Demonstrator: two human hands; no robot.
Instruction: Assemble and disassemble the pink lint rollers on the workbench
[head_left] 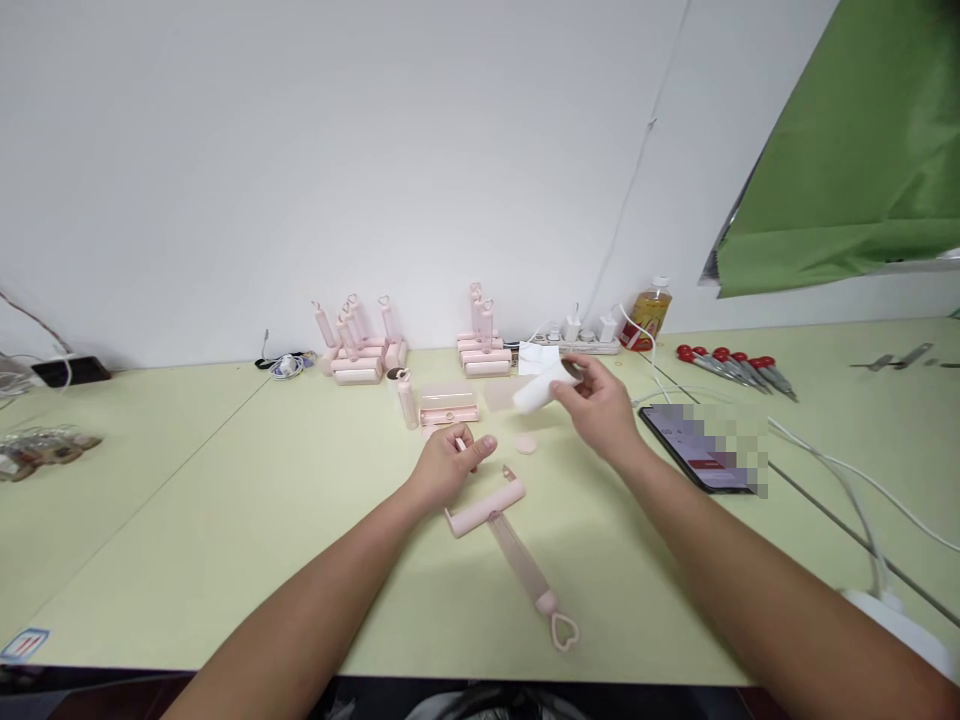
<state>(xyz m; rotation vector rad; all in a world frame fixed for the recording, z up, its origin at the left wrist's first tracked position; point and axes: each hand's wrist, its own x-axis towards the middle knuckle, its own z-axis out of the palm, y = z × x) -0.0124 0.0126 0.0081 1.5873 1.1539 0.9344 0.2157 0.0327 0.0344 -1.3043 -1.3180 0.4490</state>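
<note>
My right hand [598, 405] grips a white lint roller refill [538, 392] at its open end, tilted above the table. My left hand [448, 462] has its fingers curled and thumb stretched out to the right; a small pale piece shows at the fingers, too little to name. Just below it lies a pink lint roller handle [487, 507] without a roll on it, its clear stem [519, 560] ending in a heart-shaped loop [564, 632] towards me. A round pink disc [525, 443] lies flat between my hands.
Behind my hands is an open pink lint roller case [448, 412]. Pink lint rollers [358, 370] stand in two groups by the wall. A phone [697, 450], cables, red-topped tools [739, 370], a drink bottle [648, 315] and a power strip [592, 347] are on the right.
</note>
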